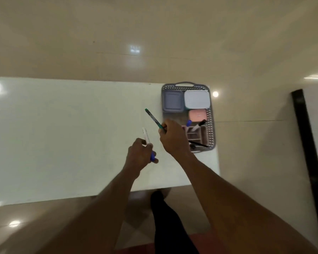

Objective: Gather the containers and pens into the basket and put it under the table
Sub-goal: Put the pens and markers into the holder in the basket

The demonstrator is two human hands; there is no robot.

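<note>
Right hand point(173, 136): curled around a green pen point(154, 118), just left of the basket.
Left hand point(140, 153): gripped a white marker with blue cap point(147, 142) above the tabletop point(62, 134).
Basket point(212, 123): stood at the tabletop's right end.
Contents: grey container point(173, 100), white container point(196, 99), pink container point(197, 115), pen organizer point(195, 134) with a black pen point(199, 124).
</note>
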